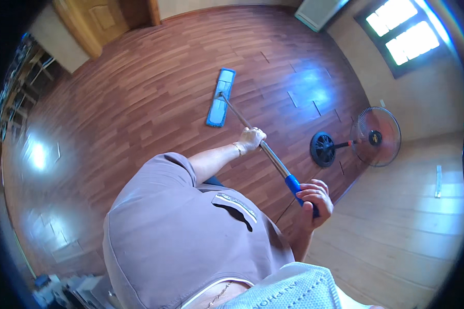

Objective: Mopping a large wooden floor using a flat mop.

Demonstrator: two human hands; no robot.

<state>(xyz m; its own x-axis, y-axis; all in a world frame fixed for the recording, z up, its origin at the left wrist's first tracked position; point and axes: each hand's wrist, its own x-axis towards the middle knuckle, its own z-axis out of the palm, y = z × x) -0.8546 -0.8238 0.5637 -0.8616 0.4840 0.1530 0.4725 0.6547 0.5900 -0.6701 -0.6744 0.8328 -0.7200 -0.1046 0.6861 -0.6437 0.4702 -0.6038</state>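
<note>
A flat mop with a long metal pole [276, 162] slants across the view from my body out to the floor. My left hand [251, 139] is closed round the middle of the pole, the arm stretched forward. At the near end, my right hand [315, 200] wraps round the blue grip [293, 184], fingers curled over it. The pole's far end joins the mop head [218, 110], a long narrow plate with a light blue top and a darker blue fringed pad. It lies flat on the wood-look floor [160, 98].
A standing fan [375, 137] with a round black base [322, 149] is right of the pole. A wooden door [100, 20] is at the far left, a white cabinet [318, 13] at the far right. Shelving [23, 95] lines the left edge. A window [399, 31] is in the right wall.
</note>
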